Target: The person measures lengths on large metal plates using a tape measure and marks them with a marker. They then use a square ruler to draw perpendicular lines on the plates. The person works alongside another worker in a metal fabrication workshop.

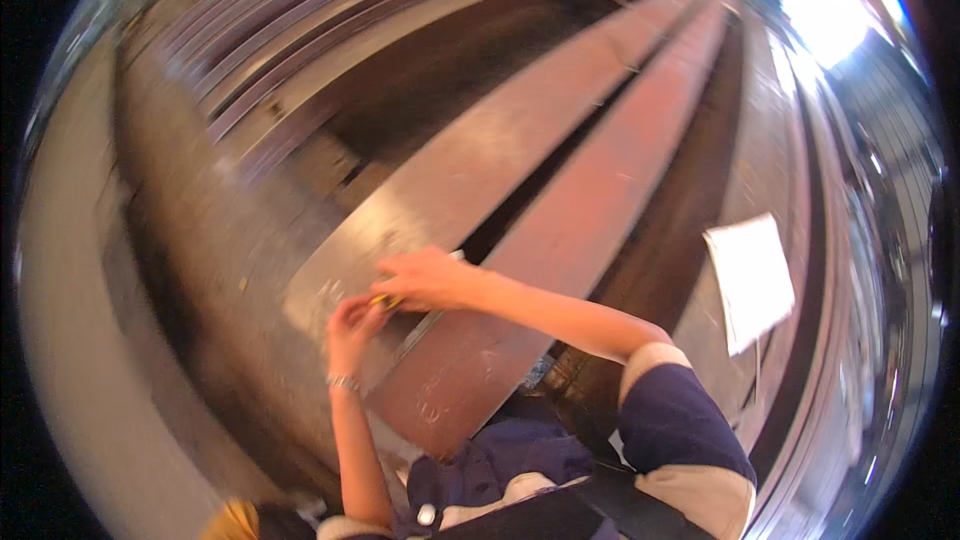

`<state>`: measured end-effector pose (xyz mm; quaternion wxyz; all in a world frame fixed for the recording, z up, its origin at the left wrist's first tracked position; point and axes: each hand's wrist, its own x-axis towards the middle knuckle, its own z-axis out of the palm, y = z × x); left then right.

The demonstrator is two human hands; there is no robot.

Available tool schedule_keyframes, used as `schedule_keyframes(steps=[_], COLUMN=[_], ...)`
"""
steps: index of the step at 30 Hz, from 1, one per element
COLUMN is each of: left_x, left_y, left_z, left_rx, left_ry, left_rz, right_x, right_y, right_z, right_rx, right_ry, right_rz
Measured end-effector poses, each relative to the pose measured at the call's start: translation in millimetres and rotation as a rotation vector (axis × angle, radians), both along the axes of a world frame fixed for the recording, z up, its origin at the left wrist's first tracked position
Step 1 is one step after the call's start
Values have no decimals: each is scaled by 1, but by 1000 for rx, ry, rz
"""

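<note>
A small yellow-and-black item (387, 301) is located between the two hands, over the near end of the left plate (520, 145), toward that plate's inner long edge. It presents a bright yellow body with dark portions; most of it is covered by fingers, and its full shape and kind cannot be determined.

The left hand (352, 325) is bent, thumb and fingers pinching the item. A pale, metallic-looking band (343, 381) encircles the left wrist. The right hand (428, 278) reaches across from the right, fingers partly curled and just beside the item; whether it also grips cannot be told.

The left plate is long, flat and brownish grey, with a dull sheen and pale markings near its rounded-looking near end. The right plate (600, 190) runs alongside, redder in tone, with pale hand-drawn marks close to its near end. A dark gap separates their facing long edges, narrowing toward the far ends.

Beyond the right plate's outer long edge, well apart from the hands, are white sheets (752, 285). Further long metal pieces (330, 35) lie beyond the left plate's outer edge.
</note>
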<state>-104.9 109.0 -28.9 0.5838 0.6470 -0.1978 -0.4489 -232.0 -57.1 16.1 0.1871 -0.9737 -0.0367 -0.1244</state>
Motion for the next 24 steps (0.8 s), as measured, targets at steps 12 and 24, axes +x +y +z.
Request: schedule_keyframes(steps=[12, 24], left_x=[43, 71], left_y=[102, 85], left_z=[-4, -49], left_rx=[62, 225], left_ry=[-20, -153], left_rz=[315, 455], right_x=[10, 0], right_y=[-24, -130], right_z=[4, 14], right_rx=[-367, -349], right_ry=[264, 353], right_rz=[-39, -344])
